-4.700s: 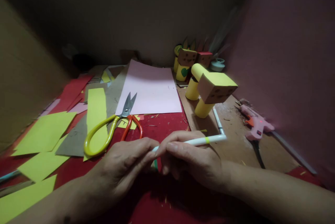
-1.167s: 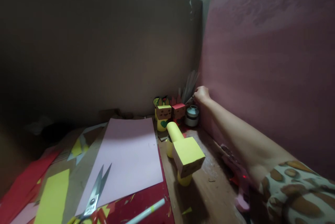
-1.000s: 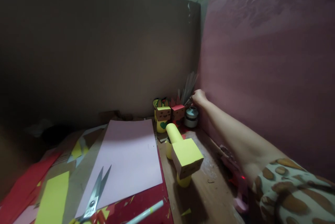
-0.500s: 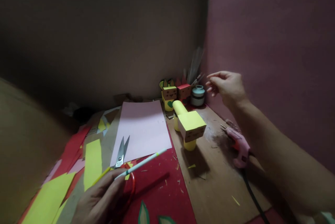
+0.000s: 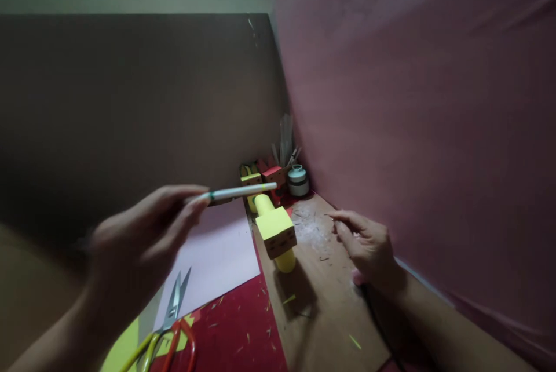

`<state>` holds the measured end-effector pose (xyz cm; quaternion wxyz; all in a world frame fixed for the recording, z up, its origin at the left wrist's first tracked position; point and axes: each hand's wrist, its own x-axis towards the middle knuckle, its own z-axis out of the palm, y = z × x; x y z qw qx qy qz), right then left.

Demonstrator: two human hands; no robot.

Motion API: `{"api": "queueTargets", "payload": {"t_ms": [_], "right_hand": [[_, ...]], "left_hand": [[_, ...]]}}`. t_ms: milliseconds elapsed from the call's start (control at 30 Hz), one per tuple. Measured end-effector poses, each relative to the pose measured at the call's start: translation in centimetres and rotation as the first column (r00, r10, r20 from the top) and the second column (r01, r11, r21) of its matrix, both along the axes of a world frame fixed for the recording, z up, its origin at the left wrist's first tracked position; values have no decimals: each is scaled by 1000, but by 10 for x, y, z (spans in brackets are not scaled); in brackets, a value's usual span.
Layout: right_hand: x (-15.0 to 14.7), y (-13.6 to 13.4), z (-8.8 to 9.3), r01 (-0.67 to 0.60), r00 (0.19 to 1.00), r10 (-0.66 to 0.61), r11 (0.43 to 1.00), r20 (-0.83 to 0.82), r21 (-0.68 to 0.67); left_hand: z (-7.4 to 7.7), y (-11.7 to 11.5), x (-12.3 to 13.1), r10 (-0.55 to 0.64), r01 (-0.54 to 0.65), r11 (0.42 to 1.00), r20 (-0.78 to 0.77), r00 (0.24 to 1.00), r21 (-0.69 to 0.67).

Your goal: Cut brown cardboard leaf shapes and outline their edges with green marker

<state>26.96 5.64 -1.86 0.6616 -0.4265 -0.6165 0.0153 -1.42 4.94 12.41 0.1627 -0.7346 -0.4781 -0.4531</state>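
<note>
My left hand point(image 5: 150, 233) is raised at the left, its thumb and fingers pinching a white pen point(image 5: 243, 191) with a green band, which points right. At the right, my right hand point(image 5: 369, 244) hovers over the brown board with thumb and forefinger together; a thin dark tip shows at the fingertips, too small to name. Between the hands stands a yellow paper figure point(image 5: 275, 224) with a box-shaped head. Open scissors point(image 5: 174, 299) with yellow and red handles lie below my left hand, their blades over a pale pink sheet point(image 5: 221, 244).
Behind the figure are a smaller yellow figure point(image 5: 251, 178), a red one point(image 5: 273, 174) and a pale blue jar point(image 5: 297, 181). A pink glue gun point(image 5: 358, 277) is mostly hidden behind my right hand. Paper scraps litter the red sheet point(image 5: 234, 325). A pink wall rises at the right.
My left hand has risen with the pen, away from the scissors. My right hand has come down from beside the jar to over the glue gun. The view has tilted up and turned right.
</note>
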Motion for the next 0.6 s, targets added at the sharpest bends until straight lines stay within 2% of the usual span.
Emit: {"api": "queueTargets", "payload": {"t_ms": [67,100,167,267,433,600], "right_hand": [[2,1,-5,1,999,-4,998,45,66],[3,2,-7,-3,998,-3,996,65,91],[5,1,-10,-17,994,5,992,106,121],[4,-2,-12,-41,987,20,991,161,131],[-3,-10,-10,-70,973,46,993,226,99],[-9,-13,-10,-50,977,27,993,212,105]], "left_hand": [[19,36,41,4,-3,1000,-102,995,3],[24,57,59,-2,-4,999,-153,988,-37],[29,98,89,-5,-25,993,-254,967,-115],[28,156,120,21,-108,969,-361,932,-223],[22,227,144,83,-258,911,-471,878,-321],[7,262,151,68,-314,866,-531,845,-389]]}}
